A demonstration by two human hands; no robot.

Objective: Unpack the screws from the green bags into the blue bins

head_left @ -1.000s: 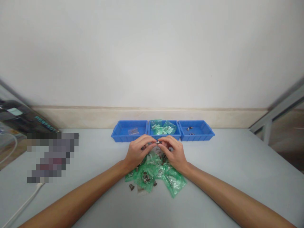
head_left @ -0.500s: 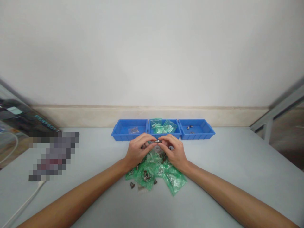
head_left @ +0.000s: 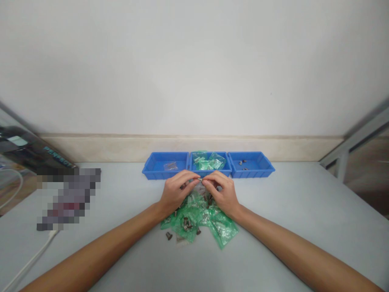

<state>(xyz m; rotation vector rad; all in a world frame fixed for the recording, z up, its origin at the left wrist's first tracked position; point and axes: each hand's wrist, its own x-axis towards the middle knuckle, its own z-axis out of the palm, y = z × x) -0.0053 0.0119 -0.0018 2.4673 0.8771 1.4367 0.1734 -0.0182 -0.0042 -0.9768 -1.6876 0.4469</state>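
Note:
My left hand and my right hand meet above a heap of green plastic bags. Between their fingertips they pinch a small metal screw lying sideways; most of it is covered by the fingers. Both hands are closed, thumbs against forefingers. Several dark metal screws show in and on the bags under the hands. One loose screw rests on the table at the heap's front left, and another screw is by its front edge.
Three blue trays stand in a row behind my hands: the left tray holds a clear packet, the middle tray green bags, the right tray a few screws. A blurred-out object with a white cable lies at left.
The fingertips of my two hands have drawn slightly closer, and less of the screw shows between them. The rest stays in place.

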